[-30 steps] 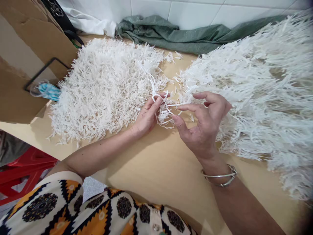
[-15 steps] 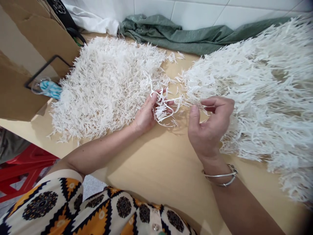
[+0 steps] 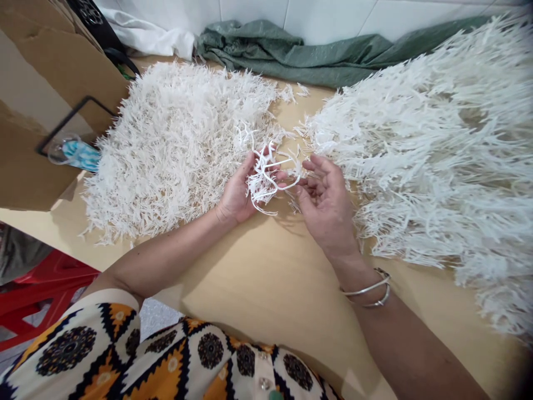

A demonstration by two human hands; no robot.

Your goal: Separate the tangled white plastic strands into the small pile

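A loose tangle of white, branching plastic strands (image 3: pixel 270 175) rests in my left hand (image 3: pixel 239 194), whose fingers curl up behind it with the thumb at its near left side. Close on the right is my right hand (image 3: pixel 328 205), palm turned inward. Its fingers are half bent and apart from the thumb, at the tangle's right edge; whether the fingertips touch a strand is unclear. Beside my left hand lies a wide heap of short white plastic sprigs (image 3: pixel 179 139). To the right spreads a larger heap of longer white strands (image 3: pixel 437 150).
A cardboard box (image 3: pixel 54 105) stands at the left, with a black wire frame and a blue-and-white wrapped item (image 3: pixel 81 154) by it. Green cloth (image 3: pixel 283 53) lies along the tiled wall, next to white cloth (image 3: pixel 150 36). A red stool (image 3: pixel 45 294) is below the wooden table (image 3: pixel 258 278).
My right hand has moved left, from beside the right heap to the edge of the tangle, and its fingers have stretched forward. My left hand has shifted slightly left, turning the tangle.
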